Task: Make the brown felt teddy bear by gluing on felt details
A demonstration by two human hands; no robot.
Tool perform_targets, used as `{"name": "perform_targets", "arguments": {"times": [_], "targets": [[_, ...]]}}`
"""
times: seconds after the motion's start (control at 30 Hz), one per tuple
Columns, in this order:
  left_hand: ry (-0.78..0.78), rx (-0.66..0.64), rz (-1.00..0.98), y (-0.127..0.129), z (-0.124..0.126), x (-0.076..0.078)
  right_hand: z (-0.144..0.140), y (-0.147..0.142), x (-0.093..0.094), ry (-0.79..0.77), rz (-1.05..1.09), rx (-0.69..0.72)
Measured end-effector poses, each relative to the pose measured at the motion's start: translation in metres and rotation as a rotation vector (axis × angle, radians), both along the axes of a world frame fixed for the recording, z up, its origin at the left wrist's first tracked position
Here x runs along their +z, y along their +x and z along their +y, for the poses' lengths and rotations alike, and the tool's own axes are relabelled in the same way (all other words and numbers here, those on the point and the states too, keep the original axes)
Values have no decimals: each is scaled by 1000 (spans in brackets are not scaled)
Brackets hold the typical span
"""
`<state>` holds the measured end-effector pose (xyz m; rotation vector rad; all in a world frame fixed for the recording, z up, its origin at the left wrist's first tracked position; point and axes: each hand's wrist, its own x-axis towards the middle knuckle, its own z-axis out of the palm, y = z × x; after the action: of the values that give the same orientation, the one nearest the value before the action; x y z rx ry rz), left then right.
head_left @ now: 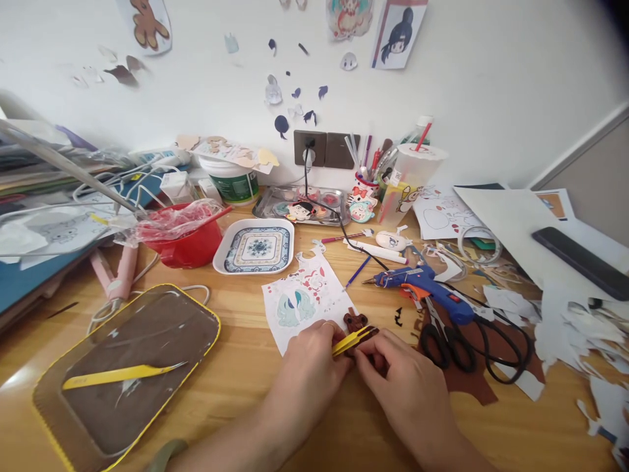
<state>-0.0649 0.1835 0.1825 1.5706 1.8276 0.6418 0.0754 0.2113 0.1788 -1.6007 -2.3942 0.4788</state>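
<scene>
Clock positions are taken from the hands. Nearest, the yellow tweezers [348, 342] are pinched between thumb and forefinger of the left hand [307, 364]; the right hand [405, 383] is held with its fingertips bent together at the tweezers' dark far end, and whether anything is gripped by it cannot be told. At twelve, just beyond the fingers, a small brown cut-out [354, 320] is seen. At nine, a second pair of tweezers [113, 376] is laid in a yellow-rimmed tray [162, 328] on the bench [236, 341]. Black-handled scissors [447, 344] are placed at three, over brown sheet material [474, 390]. A sheet of drawings [304, 301] is spread at eleven, and a blue glue gun [432, 288] is set down at two. Farther off, a patterned white dish [255, 246] is found between ten and eleven, and a red bowl [189, 242] at ten, filled with clear plastic wrapping [179, 219]. A lidded cup [417, 164] is stood near one. Farthest, at twelve, paper cut-outs [282, 124] are fixed to the wall [196, 72].
</scene>
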Motion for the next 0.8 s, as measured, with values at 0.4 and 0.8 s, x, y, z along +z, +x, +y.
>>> {"name": "perform_targets", "arguments": {"times": [0.4,0.8], "targets": [[-24,-25,38,0,-2,-2,0,18,-2,170,221,232],[-67,20,-58,-2,-1,-8,4,14,-3,-152,221,110]]}}
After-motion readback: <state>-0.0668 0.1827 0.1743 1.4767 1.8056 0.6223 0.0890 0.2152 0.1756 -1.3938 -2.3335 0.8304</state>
